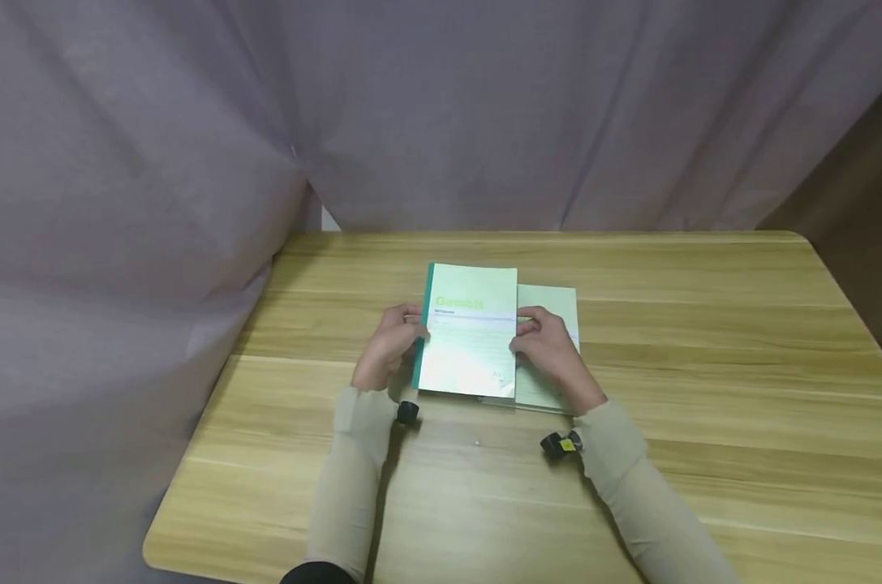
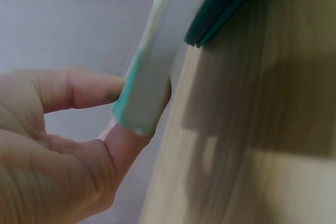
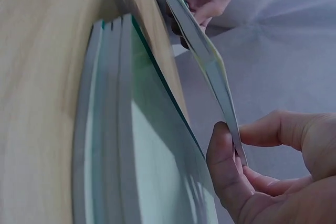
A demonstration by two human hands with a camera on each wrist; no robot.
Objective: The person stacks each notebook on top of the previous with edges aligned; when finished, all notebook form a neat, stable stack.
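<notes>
A pale green notebook (image 1: 470,328) with a dark green spine is held lifted over the wooden table (image 1: 703,341). My left hand (image 1: 388,345) pinches its spine edge (image 2: 144,85) between thumb and fingers. On the opposite side my right hand (image 1: 550,345) pinches the open edge (image 3: 223,106) between thumb and forefinger. Under it a stack of similar green notebooks (image 1: 550,341) lies flat on the table, shifted to the right; their edges (image 3: 113,129) show in the right wrist view.
Grey cloth (image 1: 192,146) hangs behind the table and along its left side. The table's rounded front-left corner (image 1: 159,551) is near me. Bare wood lies to the right of the stack and in front of my arms.
</notes>
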